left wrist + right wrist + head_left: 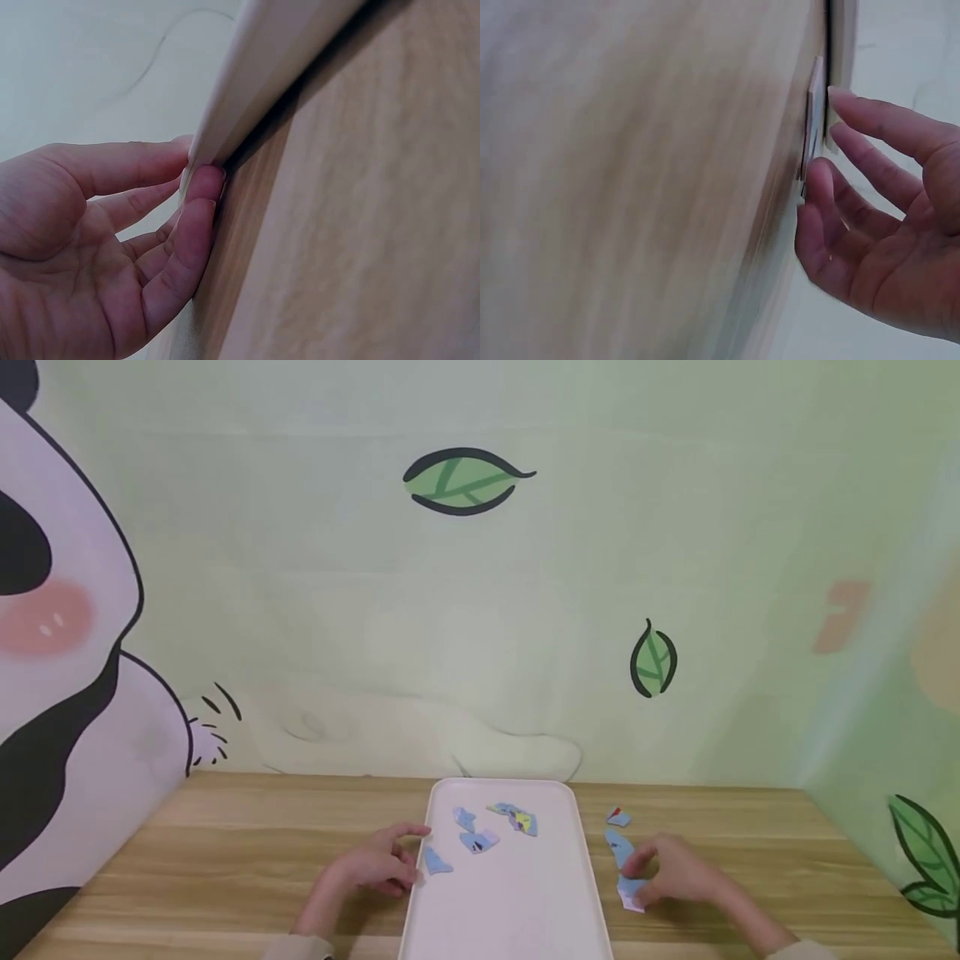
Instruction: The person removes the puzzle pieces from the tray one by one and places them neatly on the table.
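Note:
A white tray lies on the wooden table, with several light-blue puzzle pieces near its far end. Among them are a plain blue piece by the left rim and a joined cluster with yellow patches. My left hand grips the tray's left rim; in the left wrist view, thumb and fingertips meet its edge. To the right of the tray, my right hand is over a blue-and-pink puzzle piece, thumb and fingers loosely bent and spread apart. The right wrist view shows that piece flat beside the fingertips.
Beyond the right hand lie a blue puzzle piece and a smaller one with a red mark. The wooden table ends at a pale green wall with printed leaves and a panda.

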The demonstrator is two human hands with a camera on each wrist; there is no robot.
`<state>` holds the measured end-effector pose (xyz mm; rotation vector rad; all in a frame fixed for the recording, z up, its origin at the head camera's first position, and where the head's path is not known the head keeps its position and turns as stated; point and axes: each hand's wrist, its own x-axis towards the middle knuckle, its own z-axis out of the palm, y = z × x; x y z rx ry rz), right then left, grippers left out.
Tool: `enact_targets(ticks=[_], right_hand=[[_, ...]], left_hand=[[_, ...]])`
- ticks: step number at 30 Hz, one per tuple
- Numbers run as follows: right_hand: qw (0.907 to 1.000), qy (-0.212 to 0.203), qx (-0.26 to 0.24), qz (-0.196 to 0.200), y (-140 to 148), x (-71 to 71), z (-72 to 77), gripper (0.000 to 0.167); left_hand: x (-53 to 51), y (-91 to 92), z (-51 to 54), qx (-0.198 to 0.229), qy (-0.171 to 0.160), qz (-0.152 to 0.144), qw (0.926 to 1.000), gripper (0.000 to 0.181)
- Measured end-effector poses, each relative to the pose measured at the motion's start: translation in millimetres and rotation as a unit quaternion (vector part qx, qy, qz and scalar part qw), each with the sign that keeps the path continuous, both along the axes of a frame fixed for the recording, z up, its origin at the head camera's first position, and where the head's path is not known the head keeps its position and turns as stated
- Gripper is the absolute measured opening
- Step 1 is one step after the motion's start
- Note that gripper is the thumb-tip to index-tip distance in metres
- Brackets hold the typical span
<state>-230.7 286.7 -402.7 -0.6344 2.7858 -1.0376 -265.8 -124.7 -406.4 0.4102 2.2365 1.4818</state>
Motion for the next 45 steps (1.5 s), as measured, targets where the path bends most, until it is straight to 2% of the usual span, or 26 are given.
enact_targets(ticks=[4,7,12,18,22,26,29,35,40,45], right_hand=[[0.9977,-0.035,-0.058,-0.012,4.6,-1.3,1.2,0.029],[0.9945,-0.045,-0.093,-0.014,5.7,-2.3,6.5,0.033],[0.9912,-0.059,-0.117,-0.022,-4.6,-4.7,16.0,0.038],[0.9898,-0.068,-0.124,-0.015,-32.3,-13.4,25.8,0.038],[0.9923,-0.065,-0.106,-0.006,-51.4,-22.5,29.7,0.035],[0.9935,-0.064,-0.093,-0.017,-70.8,-31.2,29.9,0.033],[0.9922,-0.068,-0.103,-0.019,-83.8,-36.7,31.1,0.033],[0.9887,-0.073,-0.131,0.006,-111.3,-46.8,33.8,0.034],[0.9854,-0.072,-0.153,0.019,-132.1,-53.6,30.6,0.035],[0.9856,-0.077,-0.15,0.015,-145.2,-59.2,22.0,0.036]], left_hand=[[0.0,1.9,-0.2,0.003,0.002,0.001,1.0,0.065],[-0.8,4.4,0.1,0.004,0.005,-0.002,1.0,0.066],[-0.8,6.7,-0.6,0.005,0.005,-0.01,0.9999,0.066],[1.7,6.2,-0.3,0.0,0.003,-0.002,1.0,0.065],[1.2,6.6,0.0,-0.004,0.004,0.0,1.0,0.065],[0.9,5.8,0.4,-0.005,0.004,0.0,1.0,0.065],[1.1,5.0,1.1,-0.005,0.005,0.001,1.0,0.065],[2.3,1.9,1.7,-0.009,0.004,0.007,0.9999,0.063],[1.6,0.6,2.3,-0.01,0.006,0.008,0.9999,0.062],[2.0,1.4,2.1,-0.006,0.002,0.0,1.0,0.062]])
